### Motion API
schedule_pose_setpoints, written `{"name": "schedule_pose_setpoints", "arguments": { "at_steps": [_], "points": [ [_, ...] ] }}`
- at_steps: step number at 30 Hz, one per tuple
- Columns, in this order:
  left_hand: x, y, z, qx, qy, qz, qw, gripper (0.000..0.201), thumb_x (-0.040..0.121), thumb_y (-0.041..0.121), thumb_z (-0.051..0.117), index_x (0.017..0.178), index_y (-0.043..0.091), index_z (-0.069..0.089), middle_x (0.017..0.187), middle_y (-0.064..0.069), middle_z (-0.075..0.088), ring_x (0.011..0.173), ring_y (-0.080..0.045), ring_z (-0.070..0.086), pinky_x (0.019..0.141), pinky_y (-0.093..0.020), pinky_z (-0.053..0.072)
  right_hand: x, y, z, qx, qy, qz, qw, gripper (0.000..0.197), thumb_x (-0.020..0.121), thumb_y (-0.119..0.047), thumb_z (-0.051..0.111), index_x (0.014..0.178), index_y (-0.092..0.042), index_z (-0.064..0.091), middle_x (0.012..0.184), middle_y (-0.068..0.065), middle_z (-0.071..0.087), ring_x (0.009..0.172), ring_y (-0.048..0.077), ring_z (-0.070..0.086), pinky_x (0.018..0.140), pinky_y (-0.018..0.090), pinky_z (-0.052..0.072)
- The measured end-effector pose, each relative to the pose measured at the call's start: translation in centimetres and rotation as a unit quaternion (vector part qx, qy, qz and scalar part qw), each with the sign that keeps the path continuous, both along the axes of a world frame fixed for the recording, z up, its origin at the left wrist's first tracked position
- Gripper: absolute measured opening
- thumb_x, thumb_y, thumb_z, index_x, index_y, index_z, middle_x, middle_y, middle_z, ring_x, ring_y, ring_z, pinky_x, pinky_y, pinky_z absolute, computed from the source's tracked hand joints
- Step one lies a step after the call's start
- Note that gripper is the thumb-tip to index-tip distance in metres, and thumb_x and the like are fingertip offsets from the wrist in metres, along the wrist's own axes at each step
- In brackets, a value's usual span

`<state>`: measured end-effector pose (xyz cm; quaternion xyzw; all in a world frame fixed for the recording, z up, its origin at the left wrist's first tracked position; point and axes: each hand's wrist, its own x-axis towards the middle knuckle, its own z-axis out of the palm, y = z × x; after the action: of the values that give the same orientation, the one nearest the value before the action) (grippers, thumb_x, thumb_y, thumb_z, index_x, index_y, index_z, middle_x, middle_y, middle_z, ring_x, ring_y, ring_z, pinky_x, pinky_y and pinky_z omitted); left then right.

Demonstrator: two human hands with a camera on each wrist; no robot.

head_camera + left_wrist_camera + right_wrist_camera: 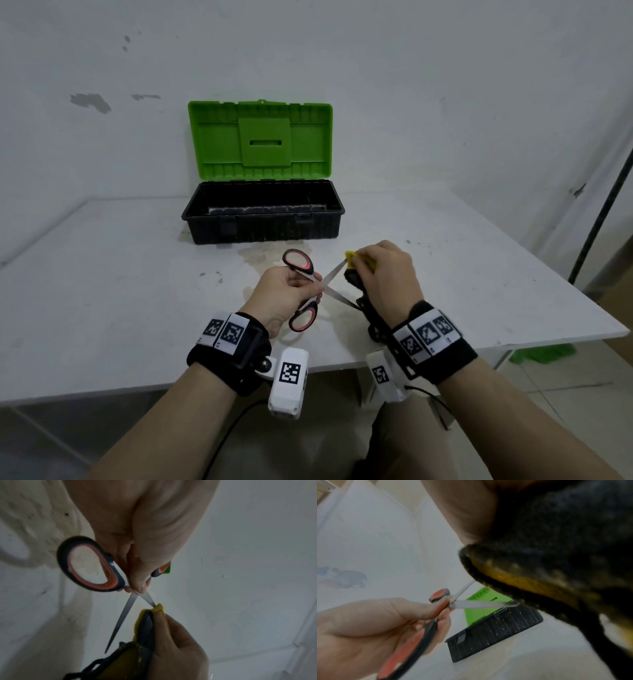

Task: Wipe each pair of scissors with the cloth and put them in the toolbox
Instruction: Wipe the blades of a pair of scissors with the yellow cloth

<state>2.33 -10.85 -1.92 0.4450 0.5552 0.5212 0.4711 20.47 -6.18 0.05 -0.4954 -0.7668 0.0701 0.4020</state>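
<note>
My left hand [291, 294] grips a pair of scissors [310, 274] with black and red handles near the pivot, blades spread wide apart. The same scissors [96, 566] fill the left wrist view. My right hand [383, 274] pinches a yellow and black cloth [356, 263] around the far blade's tip. In the left wrist view the cloth [150, 626] covers that blade's end while the other blade points free. The right wrist view shows the cloth [547, 561] close up and the scissors [471, 604] beyond. The toolbox [263, 216] stands open behind, black base, green lid up.
The white table [120, 291] has stains in front of the toolbox and its front edge runs just under my wrists. A wall stands right behind the toolbox. A dark pole [603, 205] leans at the right, and something green [541, 353] lies on the floor there.
</note>
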Motion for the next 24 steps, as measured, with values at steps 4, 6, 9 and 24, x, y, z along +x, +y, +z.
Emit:
{"name": "schedule_pose_setpoints", "arguments": {
  "at_steps": [4, 6, 9, 24],
  "points": [
    [0.3, 0.1, 0.1, 0.011, -0.006, -0.001, 1.0, 0.009, 0.088, -0.002, 0.071, 0.094, 0.005, 0.071, 0.084, -0.012, 0.074, 0.072, -0.017, 0.071, 0.065, -0.021, 0.057, -0.4, -1.8, 0.4, 0.031, -0.02, 0.055, 0.998, 0.017, 0.092, -0.029, 0.062, 0.089, -0.016, 0.072, 0.087, -0.003, 0.059, 0.075, 0.014, 0.056, 0.069, 0.026, 0.048],
    [0.7, 0.1, 0.2, 0.019, 0.006, -0.011, 1.0, 0.01, 0.089, -0.003, 0.068, 0.096, 0.004, 0.07, 0.09, -0.015, 0.075, 0.078, -0.018, 0.072, 0.068, -0.02, 0.058, -1.3, -2.9, -0.2, 0.022, -0.048, 0.082, 0.995, 0.017, 0.092, -0.029, 0.061, 0.089, -0.016, 0.072, 0.087, -0.004, 0.058, 0.074, 0.014, 0.056, 0.067, 0.031, 0.05],
    [1.0, 0.0, 0.2, 0.022, 0.014, -0.027, 0.999, 0.011, 0.09, -0.005, 0.065, 0.095, 0.004, 0.069, 0.09, -0.014, 0.074, 0.078, -0.018, 0.072, 0.066, -0.018, 0.056, -1.5, -2.9, -1.1, 0.022, -0.055, 0.085, 0.995, 0.017, 0.092, -0.029, 0.059, 0.092, -0.016, 0.071, 0.088, -0.004, 0.056, 0.074, 0.015, 0.056, 0.066, 0.036, 0.051],
    [1.2, 0.3, 0.4, 0.013, -0.001, -0.002, 1.0, 0.018, 0.09, 0.002, 0.07, 0.107, -0.004, 0.069, 0.097, -0.018, 0.075, 0.086, -0.026, 0.072, 0.074, -0.025, 0.06, -1.1, -2.5, -1.1, 0.029, -0.057, 0.081, 0.995, 0.017, 0.092, -0.029, 0.06, 0.089, -0.016, 0.07, 0.09, -0.006, 0.058, 0.075, 0.014, 0.056, 0.066, 0.035, 0.051]
  ]
}}
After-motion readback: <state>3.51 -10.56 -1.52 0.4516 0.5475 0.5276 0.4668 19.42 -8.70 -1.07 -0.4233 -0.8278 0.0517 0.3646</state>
